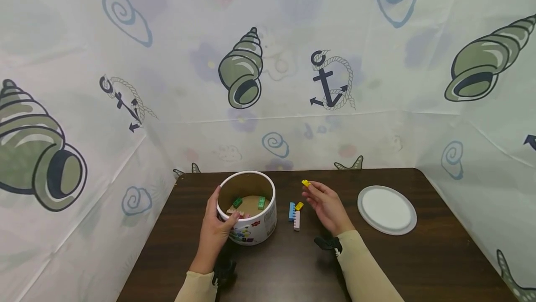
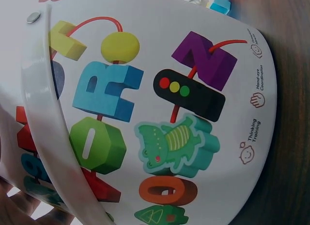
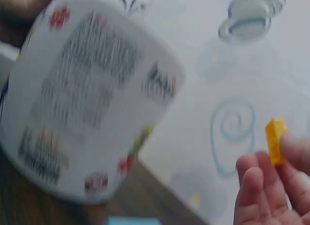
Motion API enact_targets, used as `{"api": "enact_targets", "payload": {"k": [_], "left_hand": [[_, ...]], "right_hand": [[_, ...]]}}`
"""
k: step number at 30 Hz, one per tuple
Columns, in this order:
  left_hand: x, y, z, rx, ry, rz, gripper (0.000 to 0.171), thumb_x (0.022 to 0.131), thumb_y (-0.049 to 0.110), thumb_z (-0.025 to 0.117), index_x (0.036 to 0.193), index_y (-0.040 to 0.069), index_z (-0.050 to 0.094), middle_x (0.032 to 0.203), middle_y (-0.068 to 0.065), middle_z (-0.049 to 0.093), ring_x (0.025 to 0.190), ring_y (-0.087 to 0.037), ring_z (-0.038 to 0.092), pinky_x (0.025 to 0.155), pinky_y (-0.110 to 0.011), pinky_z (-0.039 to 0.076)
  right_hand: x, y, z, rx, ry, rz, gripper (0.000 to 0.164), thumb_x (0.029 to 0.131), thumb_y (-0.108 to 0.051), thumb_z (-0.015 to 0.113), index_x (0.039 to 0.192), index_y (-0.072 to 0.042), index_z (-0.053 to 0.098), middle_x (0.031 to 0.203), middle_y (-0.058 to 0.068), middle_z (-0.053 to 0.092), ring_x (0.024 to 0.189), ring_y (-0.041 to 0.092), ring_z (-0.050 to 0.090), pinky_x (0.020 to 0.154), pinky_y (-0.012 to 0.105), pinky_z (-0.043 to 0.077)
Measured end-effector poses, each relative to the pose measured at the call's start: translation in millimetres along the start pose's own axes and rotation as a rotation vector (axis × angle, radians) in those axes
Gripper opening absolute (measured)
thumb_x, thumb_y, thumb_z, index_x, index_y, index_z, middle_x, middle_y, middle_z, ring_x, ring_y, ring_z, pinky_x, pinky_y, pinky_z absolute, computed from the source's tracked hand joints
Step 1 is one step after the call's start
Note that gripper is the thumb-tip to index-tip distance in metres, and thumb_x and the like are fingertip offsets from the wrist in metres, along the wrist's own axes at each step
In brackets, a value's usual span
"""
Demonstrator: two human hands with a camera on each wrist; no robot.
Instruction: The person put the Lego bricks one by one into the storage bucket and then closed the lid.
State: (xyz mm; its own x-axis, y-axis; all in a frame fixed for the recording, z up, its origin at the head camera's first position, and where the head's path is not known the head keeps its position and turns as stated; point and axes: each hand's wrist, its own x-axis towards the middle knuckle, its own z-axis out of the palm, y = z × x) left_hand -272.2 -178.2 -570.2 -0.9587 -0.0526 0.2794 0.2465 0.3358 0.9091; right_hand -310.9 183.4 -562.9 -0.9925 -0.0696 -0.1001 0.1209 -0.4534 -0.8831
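Observation:
My left hand (image 1: 214, 230) grips the white printed bucket (image 1: 260, 228) at its left side, thumb over the rim. Inside the bucket lie green toy bricks (image 1: 261, 203) and some pink and red ones, partly covered by the near wall. To the right of the bucket, my right hand (image 1: 328, 206) pinches a small yellow toy brick (image 3: 275, 140) between thumb and fingers, raised above the table. Below that hand, a blue brick (image 1: 291, 211), another yellow brick (image 1: 299, 206) and a pale pink brick (image 1: 297, 221) sit close together on the table.
A round white lid (image 1: 387, 210) lies flat on the dark wooden table (image 1: 439, 251), right of my right hand. Behind the table and along its sides hangs a pale cloth (image 1: 293, 23) printed with shells and anchors. A white carrying handle (image 2: 51, 113) hangs against the bucket's wall.

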Motion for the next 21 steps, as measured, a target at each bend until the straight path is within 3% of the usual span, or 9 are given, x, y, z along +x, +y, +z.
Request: {"api": "enact_targets", "payload": {"k": [2, 10, 17, 21], "left_hand": [[0.4, -0.2, 0.5, 0.000, 0.003, 0.000, 0.103, 0.092, 0.027, 0.089, 0.174, 0.027, 0.026, 0.175, -0.011, 0.032, 0.153, -0.042, 0.041, 0.119, -0.064, 0.042], [1.3, 0.5, 0.5, 0.001, -0.002, 0.003, 0.103, 0.093, 0.025, 0.088, 0.174, 0.027, 0.026, 0.177, -0.013, 0.031, 0.155, -0.043, 0.041, 0.119, -0.063, 0.042], [1.6, 0.4, -1.0, 0.027, 0.005, 0.000, 0.103, 0.093, 0.019, 0.088, 0.175, 0.024, 0.025, 0.177, -0.012, 0.031, 0.155, -0.042, 0.041, 0.120, -0.063, 0.041], [1.7, -0.1, 0.8, 0.030, 0.003, 0.010, 0.101, 0.094, 0.024, 0.087, 0.174, 0.023, 0.026, 0.176, -0.013, 0.032, 0.154, -0.043, 0.041, 0.121, -0.065, 0.040]], "right_hand": [[-0.1, -9.2, 14.2, 0.021, -0.027, -0.005, 0.042, 0.108, -0.019, 0.069, 0.145, -0.001, 0.061, 0.130, 0.007, 0.075, 0.120, 0.021, 0.070, 0.107, 0.029, 0.056], [-3.8, -37.5, 75.6, 0.047, -0.116, 0.008, 0.041, 0.109, -0.007, 0.064, 0.149, 0.002, 0.060, 0.132, 0.011, 0.072, 0.117, 0.020, 0.075, 0.103, 0.027, 0.060], [-2.6, -41.7, 115.8, 0.032, -0.203, 0.033, 0.041, 0.110, -0.009, 0.064, 0.148, 0.004, 0.059, 0.146, 0.025, 0.063, 0.118, 0.021, 0.075, 0.103, 0.030, 0.060], [-0.5, -40.9, 130.3, -0.008, -0.230, 0.014, 0.039, 0.108, -0.009, 0.066, 0.144, 0.005, 0.061, 0.139, 0.023, 0.067, 0.112, 0.020, 0.077, 0.102, 0.030, 0.061]]}}
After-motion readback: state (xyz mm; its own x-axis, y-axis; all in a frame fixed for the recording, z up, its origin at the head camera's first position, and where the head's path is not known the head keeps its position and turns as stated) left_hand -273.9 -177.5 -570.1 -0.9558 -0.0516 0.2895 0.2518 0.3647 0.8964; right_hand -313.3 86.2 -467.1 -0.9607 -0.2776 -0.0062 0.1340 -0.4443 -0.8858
